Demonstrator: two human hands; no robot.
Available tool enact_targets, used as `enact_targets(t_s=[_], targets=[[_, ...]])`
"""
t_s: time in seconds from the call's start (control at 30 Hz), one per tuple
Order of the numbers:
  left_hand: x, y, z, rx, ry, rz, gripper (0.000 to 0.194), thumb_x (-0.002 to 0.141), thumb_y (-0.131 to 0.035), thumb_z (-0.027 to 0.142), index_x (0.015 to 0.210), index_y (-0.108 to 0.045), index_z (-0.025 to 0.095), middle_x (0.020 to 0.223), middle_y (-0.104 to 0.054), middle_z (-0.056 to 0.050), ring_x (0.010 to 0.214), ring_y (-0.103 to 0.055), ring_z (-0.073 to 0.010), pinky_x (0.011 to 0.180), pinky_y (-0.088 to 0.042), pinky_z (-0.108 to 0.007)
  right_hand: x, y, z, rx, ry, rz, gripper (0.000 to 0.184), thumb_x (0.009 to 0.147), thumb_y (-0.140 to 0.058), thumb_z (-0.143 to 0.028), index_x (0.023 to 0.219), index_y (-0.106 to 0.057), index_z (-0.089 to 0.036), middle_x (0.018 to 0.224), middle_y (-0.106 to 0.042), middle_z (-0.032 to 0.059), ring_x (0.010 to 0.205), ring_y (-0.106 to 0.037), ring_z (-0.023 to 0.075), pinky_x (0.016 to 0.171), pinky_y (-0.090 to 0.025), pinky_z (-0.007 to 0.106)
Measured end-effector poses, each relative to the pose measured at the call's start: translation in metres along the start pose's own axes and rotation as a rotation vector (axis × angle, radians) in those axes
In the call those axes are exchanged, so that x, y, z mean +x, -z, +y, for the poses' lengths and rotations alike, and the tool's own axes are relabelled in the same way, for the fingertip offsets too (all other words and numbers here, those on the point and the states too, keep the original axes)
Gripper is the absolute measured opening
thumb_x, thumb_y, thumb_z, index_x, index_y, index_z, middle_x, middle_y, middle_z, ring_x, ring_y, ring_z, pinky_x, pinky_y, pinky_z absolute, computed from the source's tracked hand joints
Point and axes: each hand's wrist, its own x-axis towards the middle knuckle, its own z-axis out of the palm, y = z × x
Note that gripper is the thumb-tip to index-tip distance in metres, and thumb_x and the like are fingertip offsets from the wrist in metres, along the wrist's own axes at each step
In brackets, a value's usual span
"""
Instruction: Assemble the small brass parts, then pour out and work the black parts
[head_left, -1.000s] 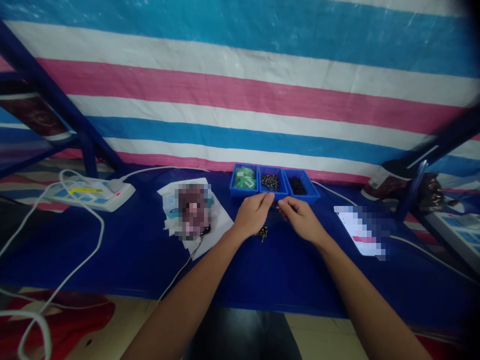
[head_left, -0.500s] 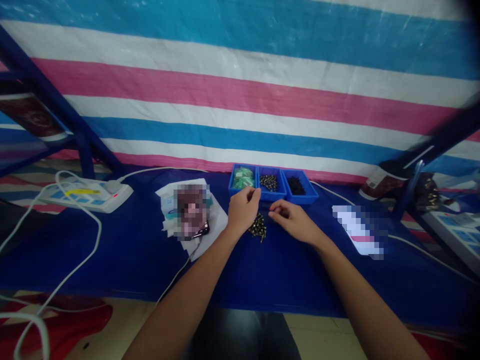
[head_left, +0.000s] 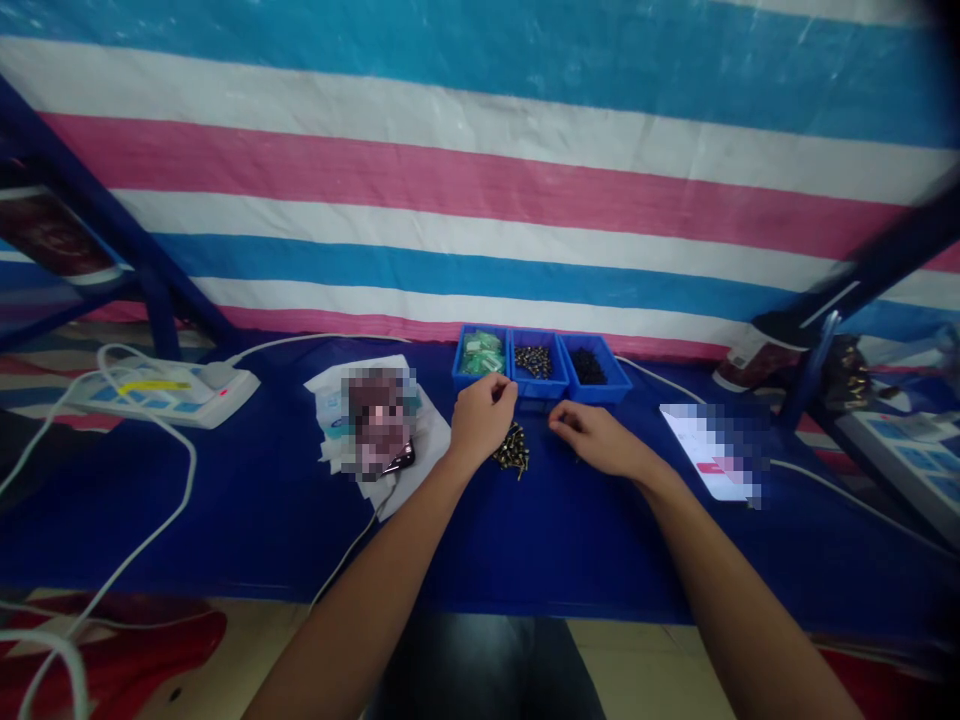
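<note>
**How many things are counted around the hands?**

Two hands are seen, the left hand [head_left: 484, 420] and the right hand [head_left: 592, 438]. One loose pile of screws [head_left: 511, 450] is lying on a blue cloth [head_left: 225, 510]. Three blue plastic trays are set side by side beyond it, and two power strips are placed further out, one [head_left: 161, 395] to the left and one [head_left: 900, 455] to the right.

**Where is the pile relative to the fingers?**

It is placed just beside the left hand, below its fingers [head_left: 502, 388], and is not touched by them as far as can be seen. The right hand is kept near it, on its right side.

**And how are the fingers set?**

The left fingers are drawn narrow toward the thumb, but whether anything small is held cannot be told. The right fingers [head_left: 561, 420] are loosely curled, and nothing held can be made out.

**What is contained in the trays?**

Green packets [head_left: 481, 353] are kept in the leftmost tray [head_left: 469, 384], dark metal screws [head_left: 532, 361] in the middle tray [head_left: 536, 391], and black screws [head_left: 589, 366] in the rightmost tray [head_left: 604, 397].
</note>
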Motion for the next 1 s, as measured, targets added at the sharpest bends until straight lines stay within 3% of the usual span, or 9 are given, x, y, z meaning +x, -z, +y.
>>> enact_targets(t_s=[0.1, 0.2, 0.3, 0.47, 0.63, 0.8, 0.9, 1.0], targets=[[0.001, 0.001, 0.001, -0.007, 0.016, 0.003, 0.023, 0.09, -0.051, 0.037, 0.078, -0.064, 0.022, 0.073, -0.068, 0.0, 0.07, -0.06, -0.0172, 0.067, -0.039, -0.028, -0.006, 0.018, 0.006, -0.002, -0.095, 0.023, 0.03, 0.094, -0.046, -0.044, 0.083, -0.061, -0.019, 0.071, -0.062, 0.0012, 0.065, -0.056, 0.0155, 0.059, -0.037, 0.027], [0.002, 0.002, 0.001, -0.018, 0.013, 0.003, 0.023, 0.09, -0.051, 0.036, 0.078, -0.065, 0.022, 0.072, -0.068, 0.0, 0.068, -0.059, -0.0173, 0.067, -0.039, -0.029, -0.012, 0.029, 0.012, 0.0, -0.195, -0.179, 0.034, 0.082, -0.062, -0.053, 0.088, -0.063, -0.019, 0.061, -0.058, -0.0009, 0.057, -0.053, 0.0153, 0.051, -0.034, 0.027], [0.001, 0.001, 0.001, -0.026, -0.003, 0.001, 0.022, 0.09, -0.052, 0.036, 0.079, -0.065, 0.022, 0.073, -0.068, -0.001, 0.069, -0.059, -0.0177, 0.066, -0.039, -0.029, -0.013, 0.025, 0.013, 0.052, -0.172, -0.296, 0.036, 0.077, -0.069, -0.049, 0.097, -0.063, -0.02, 0.063, -0.06, -0.0016, 0.056, -0.053, 0.0145, 0.051, -0.035, 0.026], [0.0, -0.001, 0.001, -0.027, -0.008, -0.005, 0.021, 0.09, -0.053, 0.037, 0.081, -0.065, 0.022, 0.075, -0.068, -0.001, 0.07, -0.06, -0.0176, 0.065, -0.039, -0.028, -0.009, 0.012, 0.009, 0.074, -0.083, -0.296, 0.018, 0.082, -0.065, -0.035, 0.086, -0.065, -0.018, 0.065, -0.062, 0.0, 0.059, -0.055, 0.0139, 0.053, -0.037, 0.026], [-0.003, 0.0, 0.007, -0.072, -0.115, -0.067, 0.025, 0.093, -0.05, 0.037, 0.081, -0.064, 0.02, 0.076, -0.067, -0.001, 0.07, -0.058, -0.0157, 0.064, -0.039, -0.027, -0.01, 0.013, 0.001, 0.194, -0.043, -0.141, 0.018, 0.083, -0.065, -0.036, 0.087, -0.066, -0.018, 0.069, -0.063, 0.0004, 0.06, -0.055, 0.0132, 0.053, -0.039, 0.026], [-0.011, 0.0, 0.018, -0.048, -0.298, -0.262, 0.029, 0.094, -0.049, 0.037, 0.078, -0.063, 0.018, 0.073, -0.063, -0.001, 0.067, -0.053, -0.0138, 0.064, -0.037, -0.027, -0.008, 0.011, -0.011, 0.447, 0.018, 0.071, 0.024, 0.079, -0.072, -0.039, 0.088, -0.064, -0.018, 0.075, -0.066, 0.0016, 0.065, -0.059, 0.0145, 0.058, -0.045, 0.027], [-0.013, 0.001, 0.021, -0.1, -0.328, -0.361, 0.031, 0.096, -0.045, 0.036, 0.08, -0.065, 0.018, 0.072, -0.061, 0.0, 0.065, -0.052, -0.0129, 0.063, -0.035, -0.027, -0.007, 0.009, -0.015, 0.43, 0.107, 0.209, 0.022, 0.078, -0.074, -0.038, 0.087, -0.067, -0.019, 0.073, -0.064, 0.0007, 0.064, -0.056, 0.0135, 0.06, -0.044, 0.028], [-0.012, 0.002, 0.022, -0.182, -0.309, -0.399, 0.033, 0.097, -0.044, 0.036, 0.08, -0.064, 0.017, 0.069, -0.059, 0.0, 0.064, -0.049, -0.0118, 0.061, -0.034, -0.026, -0.006, 0.008, -0.018, 0.405, 0.154, 0.261, 0.02, 0.078, -0.074, -0.037, 0.086, -0.069, -0.019, 0.072, -0.063, 0.0004, 0.063, -0.054, 0.0133, 0.059, -0.042, 0.028]])
